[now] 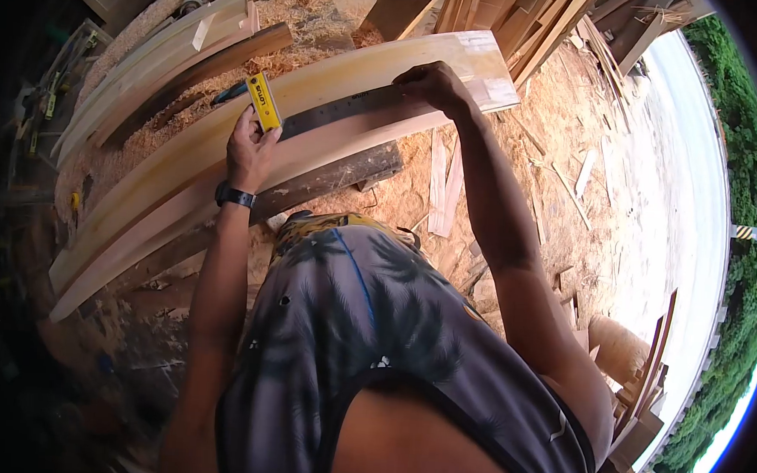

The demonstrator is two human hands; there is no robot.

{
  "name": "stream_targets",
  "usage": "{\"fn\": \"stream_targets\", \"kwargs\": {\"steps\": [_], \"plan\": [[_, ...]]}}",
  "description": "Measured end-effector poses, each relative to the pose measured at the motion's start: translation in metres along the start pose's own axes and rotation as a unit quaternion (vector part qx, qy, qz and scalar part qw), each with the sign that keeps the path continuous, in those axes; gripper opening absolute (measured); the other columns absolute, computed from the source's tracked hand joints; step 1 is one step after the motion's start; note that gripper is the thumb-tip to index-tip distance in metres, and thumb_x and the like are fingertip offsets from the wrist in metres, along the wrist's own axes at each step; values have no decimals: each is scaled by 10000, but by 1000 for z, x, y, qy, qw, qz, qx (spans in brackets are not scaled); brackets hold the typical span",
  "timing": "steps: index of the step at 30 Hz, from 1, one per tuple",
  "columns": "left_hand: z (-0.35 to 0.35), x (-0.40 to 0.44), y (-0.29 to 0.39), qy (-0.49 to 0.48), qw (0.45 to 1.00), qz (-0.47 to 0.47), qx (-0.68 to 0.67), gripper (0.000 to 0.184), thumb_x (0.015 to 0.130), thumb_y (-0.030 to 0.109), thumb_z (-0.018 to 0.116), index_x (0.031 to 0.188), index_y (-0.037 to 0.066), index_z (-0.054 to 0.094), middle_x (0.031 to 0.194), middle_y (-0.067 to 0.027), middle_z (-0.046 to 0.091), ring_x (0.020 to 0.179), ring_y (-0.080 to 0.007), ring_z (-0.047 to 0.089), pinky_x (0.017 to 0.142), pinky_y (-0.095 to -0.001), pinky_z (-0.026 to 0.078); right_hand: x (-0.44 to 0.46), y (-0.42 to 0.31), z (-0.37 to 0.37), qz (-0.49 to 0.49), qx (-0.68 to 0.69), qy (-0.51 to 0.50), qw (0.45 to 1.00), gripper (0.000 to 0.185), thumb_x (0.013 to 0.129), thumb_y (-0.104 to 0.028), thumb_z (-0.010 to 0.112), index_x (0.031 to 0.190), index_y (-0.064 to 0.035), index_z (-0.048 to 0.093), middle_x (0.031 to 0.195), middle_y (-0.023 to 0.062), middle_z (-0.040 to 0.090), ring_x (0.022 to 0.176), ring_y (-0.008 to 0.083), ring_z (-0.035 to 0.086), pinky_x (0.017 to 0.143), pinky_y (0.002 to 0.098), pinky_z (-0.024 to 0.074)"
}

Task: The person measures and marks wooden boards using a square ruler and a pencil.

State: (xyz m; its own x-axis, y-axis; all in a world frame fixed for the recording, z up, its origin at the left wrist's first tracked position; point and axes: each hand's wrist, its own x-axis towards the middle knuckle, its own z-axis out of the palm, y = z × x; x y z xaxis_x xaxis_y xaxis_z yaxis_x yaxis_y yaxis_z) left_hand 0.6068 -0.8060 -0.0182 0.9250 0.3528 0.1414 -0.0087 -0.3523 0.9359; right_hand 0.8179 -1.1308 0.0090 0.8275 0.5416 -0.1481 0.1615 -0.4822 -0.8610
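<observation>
A long pale wooden plank [318, 77] runs slantwise in front of me, with a pinkish strip along its near side. Across it lies a try square with a yellow handle [264, 102] marked LOTUS and a dark blade [342, 113]. My left hand [251, 144], with a dark watch on the wrist, grips the handle between thumb and fingers. At the blade's far end, my right hand [438, 84] has its fingers closed and bent down onto it. Whether those fingers also hold something small is hidden.
A dark timber [339, 173] lies under the plank's near side. Wood shavings [296, 14] and offcuts [446, 184] cover the ground. More curved boards [161, 62] lie beyond on the left. Upright planks [501, 20] stand behind, and a bright pale strip of ground [677, 166] borders greenery on the right.
</observation>
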Motion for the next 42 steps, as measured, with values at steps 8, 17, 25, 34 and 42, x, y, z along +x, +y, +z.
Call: {"fn": "stream_targets", "kwargs": {"steps": [8, 17, 25, 34, 42], "plan": [[3, 0, -8, 26, 998, 11, 47, 572, 957, 14, 686, 1460, -68, 426, 1075, -128, 723, 957, -165, 710, 852, -296, 562, 2, 8, 1, -17, 75, 3, 997, 234, 817, -121, 800, 1030, -23, 802, 903, 72, 786, 760, 144, 718, 728, 306, 589], [2, -3, -7, 27, 998, 16, -55, 577, 953, -15, 675, 1463, -70, 412, 1061, -111, 712, 956, -142, 696, 857, -282, 556, -1, 2, 0, -16, 41, -4, 999, 245, 836, -97, 780, 1069, -25, 801, 966, 74, 788, 855, 148, 722, 816, 303, 585], [5, -2, -12, 48, 999, 1, 1, 533, 917, 41, 727, 1370, -63, 466, 1046, -152, 762, 908, -174, 742, 797, -300, 590, 2, 8, -1, -16, 24, -5, 1000, 245, 849, -110, 779, 1077, -22, 803, 948, 80, 786, 840, 147, 715, 821, 295, 580], [5, -4, -15, 60, 998, 13, 27, 519, 888, 33, 753, 1318, -57, 475, 1001, -154, 762, 859, -185, 748, 775, -301, 592, 2, 7, -1, 8, 69, -14, 997, 245, 865, -117, 779, 1069, 19, 792, 936, 92, 784, 847, 157, 723, 823, 297, 579], [6, -7, -11, 46, 997, 31, -58, 491, 890, -20, 739, 1289, -53, 454, 1086, -162, 725, 955, -188, 730, 839, -306, 590, 3, 14, -5, 21, 155, -39, 987, 232, 881, -90, 756, 1071, 41, 776, 926, 135, 776, 818, 186, 737, 788, 308, 604]]}}
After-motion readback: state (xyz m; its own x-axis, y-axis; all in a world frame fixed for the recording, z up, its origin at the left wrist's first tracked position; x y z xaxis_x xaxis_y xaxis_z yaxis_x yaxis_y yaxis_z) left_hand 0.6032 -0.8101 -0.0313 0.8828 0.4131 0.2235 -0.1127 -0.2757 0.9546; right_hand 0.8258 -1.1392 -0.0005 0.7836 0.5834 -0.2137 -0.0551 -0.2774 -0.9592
